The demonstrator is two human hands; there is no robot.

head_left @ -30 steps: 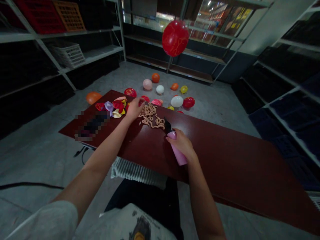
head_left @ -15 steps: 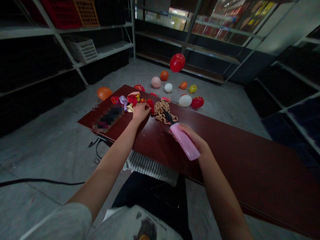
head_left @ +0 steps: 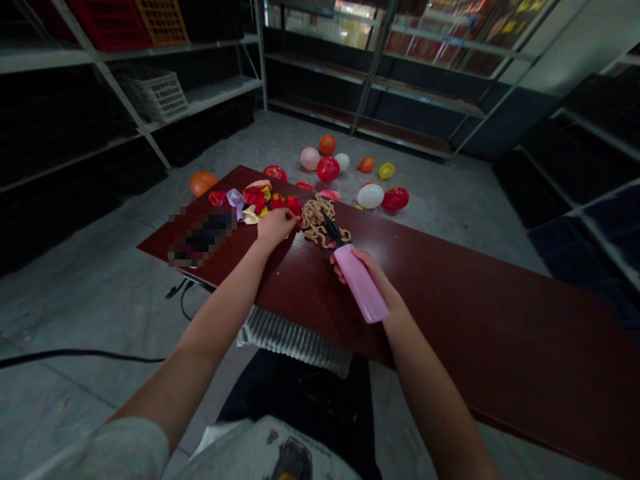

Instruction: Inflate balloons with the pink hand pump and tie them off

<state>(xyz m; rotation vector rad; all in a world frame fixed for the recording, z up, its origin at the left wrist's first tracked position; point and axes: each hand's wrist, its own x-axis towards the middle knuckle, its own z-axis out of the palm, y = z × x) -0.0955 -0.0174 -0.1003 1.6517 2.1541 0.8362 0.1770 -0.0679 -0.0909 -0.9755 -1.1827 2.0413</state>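
Observation:
My left hand [head_left: 276,224] reaches across the dark red table [head_left: 475,320], its fingers pinching a flat red balloon [head_left: 295,207] at the edge of a pile of uninflated balloons [head_left: 245,200]. A heap of tan rubber bands [head_left: 317,223] lies just right of that hand. My right hand [head_left: 377,288] is wrapped round a pink hand pump [head_left: 360,283], whose black nozzle points up toward the rubber bands.
Several inflated balloons [head_left: 370,195] in red, white, orange and yellow lie on the concrete floor beyond the table; one orange balloon [head_left: 201,181] sits at its left corner. Metal shelving [head_left: 150,93] with baskets lines the walls. A blurred dark object [head_left: 200,237] rests on the table's left end.
The red balloon that floated high in the air has dropped to the floor among the others. My left hand shifted from the rubber bands to the flat balloons. The pump tilted more upright.

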